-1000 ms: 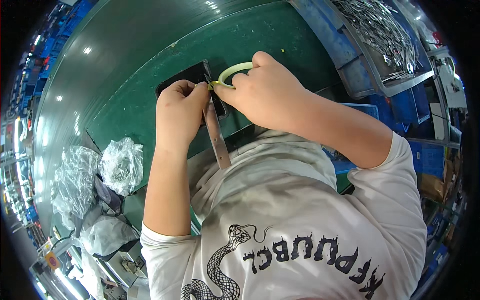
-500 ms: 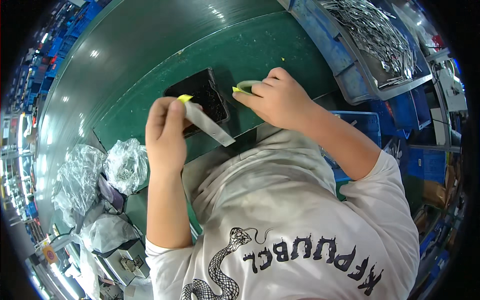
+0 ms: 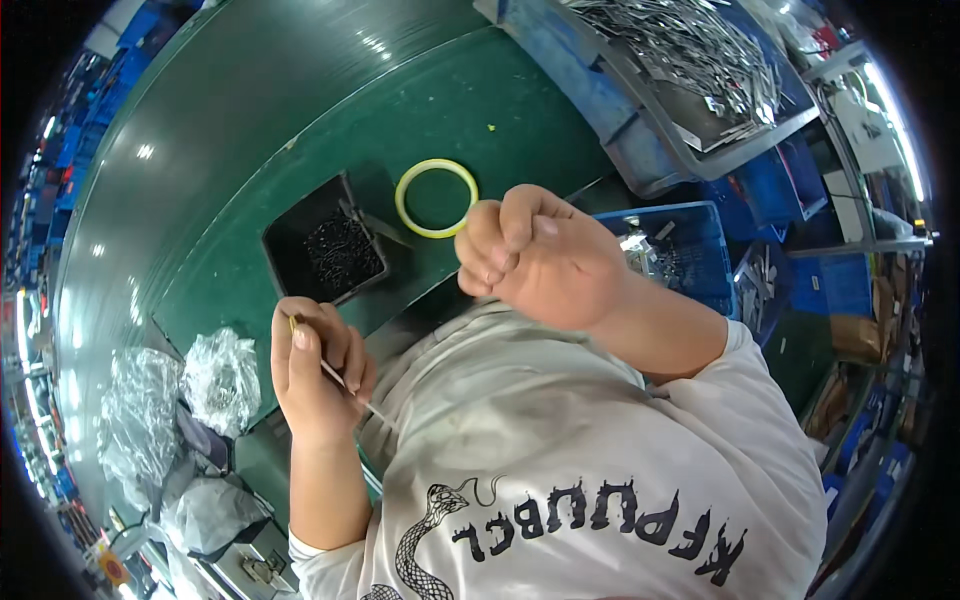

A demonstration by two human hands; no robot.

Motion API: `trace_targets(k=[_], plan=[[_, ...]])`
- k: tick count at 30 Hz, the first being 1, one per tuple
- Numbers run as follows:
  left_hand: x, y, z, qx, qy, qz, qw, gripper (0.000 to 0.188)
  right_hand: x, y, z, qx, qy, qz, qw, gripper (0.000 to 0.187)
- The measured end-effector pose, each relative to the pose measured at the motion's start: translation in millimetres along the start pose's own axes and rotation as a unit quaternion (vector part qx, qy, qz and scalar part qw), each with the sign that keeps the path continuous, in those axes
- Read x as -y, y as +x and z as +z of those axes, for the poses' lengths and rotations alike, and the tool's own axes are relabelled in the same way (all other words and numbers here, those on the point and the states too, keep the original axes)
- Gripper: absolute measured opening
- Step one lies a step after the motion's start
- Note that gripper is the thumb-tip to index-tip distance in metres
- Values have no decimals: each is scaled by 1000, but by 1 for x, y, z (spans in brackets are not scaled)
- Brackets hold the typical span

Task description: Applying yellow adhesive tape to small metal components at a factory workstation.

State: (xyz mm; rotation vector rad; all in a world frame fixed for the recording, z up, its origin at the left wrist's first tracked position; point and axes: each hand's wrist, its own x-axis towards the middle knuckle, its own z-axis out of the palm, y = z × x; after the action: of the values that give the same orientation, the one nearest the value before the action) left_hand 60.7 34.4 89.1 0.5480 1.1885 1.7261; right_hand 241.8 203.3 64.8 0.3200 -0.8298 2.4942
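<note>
1. The left hand (image 3: 315,375) is closed around a thin metal strip (image 3: 345,388), thumb pressed along its upper end, where a bit of yellow shows; the strip slants down toward the shirt (image 3: 560,470).
2. The right hand (image 3: 535,258) is curled into a loose fist above and to the right of that grip; whether anything sits inside it cannot be told.
3. Just above the left hand lies a black tray (image 3: 325,250) of small dark parts, on the green mat (image 3: 480,100).
4. Between the tray and the right fist, a yellow tape ring (image 3: 436,198) lies flat, touching neither hand.
5. To handle the strip well, I judge the thumb should stay firm near the yellow end, so the thin blade does not twist or spring away.
6. Left of the grip sit crumpled foil bags (image 3: 215,385); beyond the right fist, blue bins (image 3: 690,250) and a tray of metal pieces (image 3: 690,45).
</note>
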Motion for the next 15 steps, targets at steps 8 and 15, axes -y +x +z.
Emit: trace_targets(k=[8, 15], plan=[[5, 2, 13, 35, -12, 3, 999, 40, 0, -9, 8, 16, 13, -13, 1000, 20], [8, 3, 6, 56, 1, 23, 998, 47, 1, -7, 10, 16, 19, -8, 1000, 19]])
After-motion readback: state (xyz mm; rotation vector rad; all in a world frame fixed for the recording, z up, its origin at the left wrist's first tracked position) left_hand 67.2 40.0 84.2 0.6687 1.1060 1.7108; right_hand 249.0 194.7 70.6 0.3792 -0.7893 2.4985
